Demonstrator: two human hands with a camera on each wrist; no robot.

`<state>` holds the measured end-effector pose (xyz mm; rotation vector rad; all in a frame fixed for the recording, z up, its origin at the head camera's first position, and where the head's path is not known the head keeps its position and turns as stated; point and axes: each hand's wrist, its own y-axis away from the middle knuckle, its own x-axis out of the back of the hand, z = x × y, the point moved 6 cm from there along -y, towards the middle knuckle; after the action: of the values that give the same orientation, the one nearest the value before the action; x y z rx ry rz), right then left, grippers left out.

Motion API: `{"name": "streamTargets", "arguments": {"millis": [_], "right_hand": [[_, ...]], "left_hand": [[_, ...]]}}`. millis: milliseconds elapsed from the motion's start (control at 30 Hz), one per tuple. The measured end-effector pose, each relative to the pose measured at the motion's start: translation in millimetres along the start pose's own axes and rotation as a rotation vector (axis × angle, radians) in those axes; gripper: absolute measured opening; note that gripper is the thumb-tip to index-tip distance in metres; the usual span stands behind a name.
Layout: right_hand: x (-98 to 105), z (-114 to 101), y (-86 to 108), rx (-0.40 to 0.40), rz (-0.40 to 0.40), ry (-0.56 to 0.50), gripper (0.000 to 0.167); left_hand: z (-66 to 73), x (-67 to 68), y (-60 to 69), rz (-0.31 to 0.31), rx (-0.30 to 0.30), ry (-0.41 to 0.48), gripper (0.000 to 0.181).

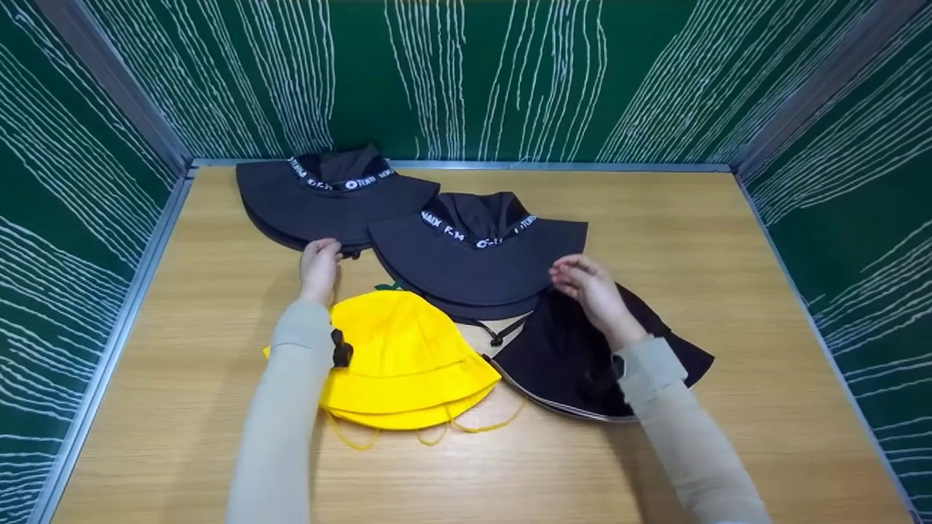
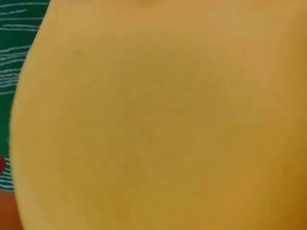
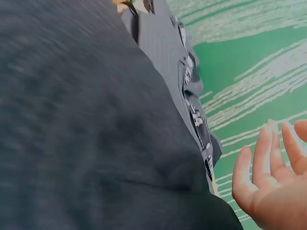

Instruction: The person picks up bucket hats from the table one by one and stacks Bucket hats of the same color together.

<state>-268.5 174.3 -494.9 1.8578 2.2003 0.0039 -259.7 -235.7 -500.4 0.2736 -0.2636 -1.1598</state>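
My left hand (image 1: 320, 271) is by the front edge of a dark grey hat (image 1: 306, 204) at the back left; whether it touches the brim I cannot tell. Below that hand lies a yellow hat (image 1: 400, 342), which fills most of the left wrist view. My right hand (image 1: 591, 292) hovers over a black hat (image 1: 655, 313), near the right brim of a second dark grey hat (image 1: 466, 262). In the right wrist view its fingers (image 3: 261, 155) are relaxed and hold nothing. Both grey hats have lettered bands. Cloth of the black hat (image 3: 96, 120) fills that view's left side.
The hats lie on a wooden table (image 1: 451, 473), overlapping or close together. Thin yellow cords (image 1: 484, 429) trail from the yellow hat, and a black cord with a toggle (image 1: 497, 340) lies between hats. Green panels (image 1: 488, 80) with white lines surround the table.
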Motion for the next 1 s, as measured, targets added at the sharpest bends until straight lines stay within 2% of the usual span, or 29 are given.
{"name": "streamTargets", "arguments": {"millis": [267,367,433,533,733,833,1000], "right_hand": [[-11.2,8.7,24.2,0.004,-0.06,0.075,0.023],[-12.7,17.1,32.2,0.006,-0.057,0.096,0.021],[-13.8,25.8,35.3,0.01,-0.055,0.105,0.019],[-14.4,40.4,35.6,-0.001,-0.043,0.101,0.017],[-14.0,62.4,27.7,0.007,-0.005,0.11,0.01],[-11.5,71.3,26.3,0.018,0.031,0.128,0.01],[-4.7,77.7,31.1,0.045,0.107,0.162,0.011]], "left_hand": [[15.1,0.9,17.8,-0.082,0.058,-0.049,0.037],[14.4,9.0,21.1,-0.101,0.094,-0.051,0.041],[10.8,18.4,21.7,-0.09,0.136,-0.03,0.045],[5.9,35.4,22.6,-0.056,0.202,0.051,0.049],[9.1,61.1,17.7,0.051,0.312,0.323,0.043],[13.8,65.1,11.4,0.106,0.335,0.4,0.048],[16.4,56.8,-0.1,0.089,0.353,0.435,0.057]]}}
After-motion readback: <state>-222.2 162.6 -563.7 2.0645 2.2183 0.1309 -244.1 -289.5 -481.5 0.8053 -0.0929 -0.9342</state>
